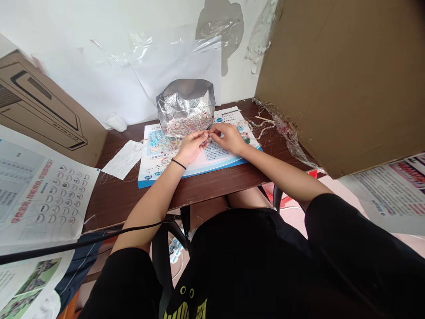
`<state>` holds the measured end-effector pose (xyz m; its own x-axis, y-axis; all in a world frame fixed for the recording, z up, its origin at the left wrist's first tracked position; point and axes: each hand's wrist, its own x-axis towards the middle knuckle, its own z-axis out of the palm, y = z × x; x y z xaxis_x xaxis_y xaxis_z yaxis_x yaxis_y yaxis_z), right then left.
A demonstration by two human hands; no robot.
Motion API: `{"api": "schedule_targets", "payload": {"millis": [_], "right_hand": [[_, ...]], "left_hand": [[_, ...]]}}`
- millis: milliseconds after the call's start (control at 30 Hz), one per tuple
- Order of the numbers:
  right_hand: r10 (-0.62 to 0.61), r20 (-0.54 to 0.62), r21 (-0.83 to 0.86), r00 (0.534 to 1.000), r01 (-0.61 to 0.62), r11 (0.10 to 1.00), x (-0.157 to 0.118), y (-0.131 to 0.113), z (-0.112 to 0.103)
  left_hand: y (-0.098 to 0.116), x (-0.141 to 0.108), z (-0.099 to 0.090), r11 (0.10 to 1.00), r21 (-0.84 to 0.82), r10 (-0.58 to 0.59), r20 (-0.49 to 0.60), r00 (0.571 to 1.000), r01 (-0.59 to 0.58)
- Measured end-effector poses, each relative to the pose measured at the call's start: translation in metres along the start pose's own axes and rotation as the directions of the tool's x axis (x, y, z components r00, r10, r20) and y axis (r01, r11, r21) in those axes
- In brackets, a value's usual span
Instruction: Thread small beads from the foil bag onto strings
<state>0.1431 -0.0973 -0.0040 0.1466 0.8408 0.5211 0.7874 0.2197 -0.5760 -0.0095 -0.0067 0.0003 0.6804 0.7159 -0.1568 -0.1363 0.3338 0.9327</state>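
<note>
My left hand (192, 146) and my right hand (228, 137) meet fingertip to fingertip over a printed booklet (212, 165). Both hands are pinched around something too small to make out. Just behind them stands an open bag (186, 104) with a silvery inside, holding many tiny pale and reddish beads (189, 122). More beads lie scattered on the booklet to the left of my left hand. A black band (179, 164) circles my left wrist.
A white paper slip (123, 159) lies left of the booklet. Strands and crumpled clear plastic (294, 139) lie at the right, beside a large brown board (332, 88). A cardboard box (43, 106) stands at the left. A black cable (83, 243) crosses my left arm.
</note>
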Motion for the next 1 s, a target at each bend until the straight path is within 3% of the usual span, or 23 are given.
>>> {"api": "schedule_targets", "payload": {"millis": [600, 733, 900, 1000], "right_hand": [[-0.039, 0.012, 0.097, 0.999, 0.037, 0.995, -0.0031, 0.0021, 0.0042], [-0.019, 0.041, 0.064, 0.999, 0.016, 0.998, -0.0033, 0.0025, 0.0033], [-0.003, 0.059, 0.043, 0.998, 0.001, 0.999, -0.0028, 0.0022, 0.0019], [-0.006, 0.063, 0.039, 0.998, 0.004, 0.999, -0.0025, 0.0018, 0.0020]], "left_hand": [[-0.0003, -0.0014, 0.0032, 0.998, 0.064, -0.003, 0.010, 1.000, 0.002], [-0.0014, -0.0054, 0.0073, 0.979, 0.195, 0.063, -0.018, 0.998, -0.058], [-0.0021, -0.0092, 0.0091, 0.884, 0.448, 0.181, -0.073, 0.981, -0.130], [-0.0034, -0.0076, 0.0078, 0.846, 0.517, 0.195, -0.066, 0.979, -0.133]]}}
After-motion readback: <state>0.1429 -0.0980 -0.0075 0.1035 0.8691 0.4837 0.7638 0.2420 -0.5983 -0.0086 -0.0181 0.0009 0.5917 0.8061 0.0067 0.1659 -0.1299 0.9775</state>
